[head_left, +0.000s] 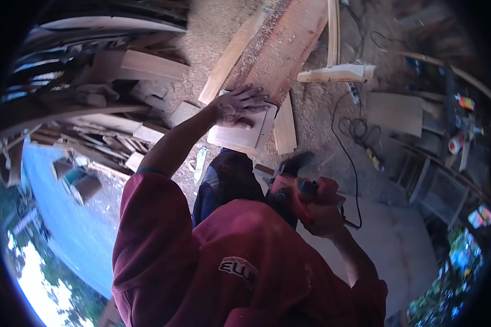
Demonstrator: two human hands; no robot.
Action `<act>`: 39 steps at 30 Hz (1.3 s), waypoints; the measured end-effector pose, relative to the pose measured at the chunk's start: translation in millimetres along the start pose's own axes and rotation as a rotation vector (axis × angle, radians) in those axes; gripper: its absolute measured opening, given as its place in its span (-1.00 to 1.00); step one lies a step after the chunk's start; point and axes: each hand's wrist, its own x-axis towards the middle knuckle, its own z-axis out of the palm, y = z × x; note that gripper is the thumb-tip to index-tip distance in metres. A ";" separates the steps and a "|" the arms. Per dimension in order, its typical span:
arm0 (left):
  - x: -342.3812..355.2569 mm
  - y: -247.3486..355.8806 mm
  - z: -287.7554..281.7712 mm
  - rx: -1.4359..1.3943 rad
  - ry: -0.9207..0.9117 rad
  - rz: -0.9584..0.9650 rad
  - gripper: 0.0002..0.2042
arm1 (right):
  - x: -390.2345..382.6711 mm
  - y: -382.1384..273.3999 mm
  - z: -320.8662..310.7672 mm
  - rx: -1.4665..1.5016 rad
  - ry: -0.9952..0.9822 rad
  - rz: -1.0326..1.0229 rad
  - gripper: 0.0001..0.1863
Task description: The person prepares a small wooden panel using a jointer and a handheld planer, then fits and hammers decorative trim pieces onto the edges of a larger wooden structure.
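Observation:
My left hand (pixel 239 107) lies flat with its fingers spread on a pale wooden panel (pixel 240 138) that has a dark line along its edge. The panel rests at the near end of a wide reddish plank (pixel 281 52) strewn with shavings. At my right side, my right hand (pixel 323 219) is wrapped round the handle of a red and black power tool (pixel 293 188), which looks like an electric planer. It is held low beside my leg, away from the panel. The tool's underside is hidden.
A black cord (pixel 356 180) runs from the tool across the shavings-covered floor. Loose boards (pixel 285 128) lie by the plank, and a short timber piece (pixel 335 73) sits farther right. Stacked wood (pixel 153 64) fills the left; a wooden frame (pixel 439 191) stands at the right.

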 end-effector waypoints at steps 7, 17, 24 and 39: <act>21.1 -22.9 -7.1 0.033 0.007 0.180 -0.09 | 49.1 -104.2 33.8 0.113 0.146 0.039 -0.89; 21.8 -25.6 -9.6 0.049 -0.098 0.299 -0.09 | 129.0 -126.1 70.4 0.172 0.145 0.058 -0.73; 21.7 -29.7 2.2 0.030 -0.063 0.294 -0.20 | 141.8 -117.2 93.2 0.119 0.221 0.087 -0.73; 25.4 -29.1 4.8 0.057 -0.092 0.282 -0.24 | 137.5 -115.8 88.0 0.038 0.282 0.099 -0.69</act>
